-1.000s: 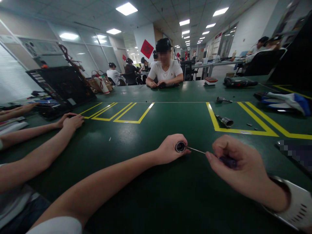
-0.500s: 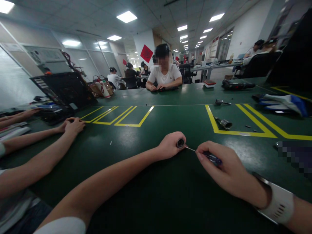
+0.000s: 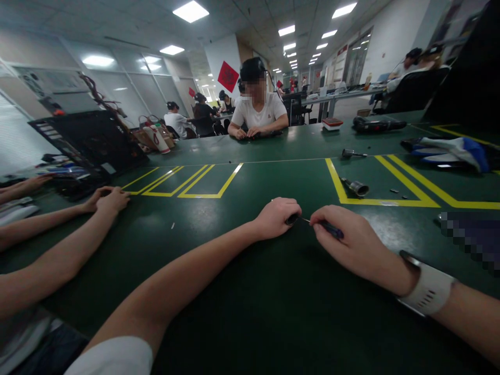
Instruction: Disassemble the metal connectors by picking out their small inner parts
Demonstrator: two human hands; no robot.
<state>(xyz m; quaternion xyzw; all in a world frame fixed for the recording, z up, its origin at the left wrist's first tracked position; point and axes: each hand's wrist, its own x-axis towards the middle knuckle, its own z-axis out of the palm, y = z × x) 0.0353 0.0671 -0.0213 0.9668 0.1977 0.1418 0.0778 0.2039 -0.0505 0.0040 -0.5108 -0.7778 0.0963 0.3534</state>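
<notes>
My left hand (image 3: 276,217) lies knuckles-up on the green table (image 3: 250,291), well in from its near edge, fingers curled tight around a small metal cylinder (image 3: 291,219) whose open end faces right. My right hand (image 3: 347,242), just beside it with the wrist low, pinches a thin dark-handled screwdriver (image 3: 330,228) whose tip sits at that opening. I judge the slim tip could slip out and jab my left thumb if the cylinder rolls or I press at an angle.
</notes>
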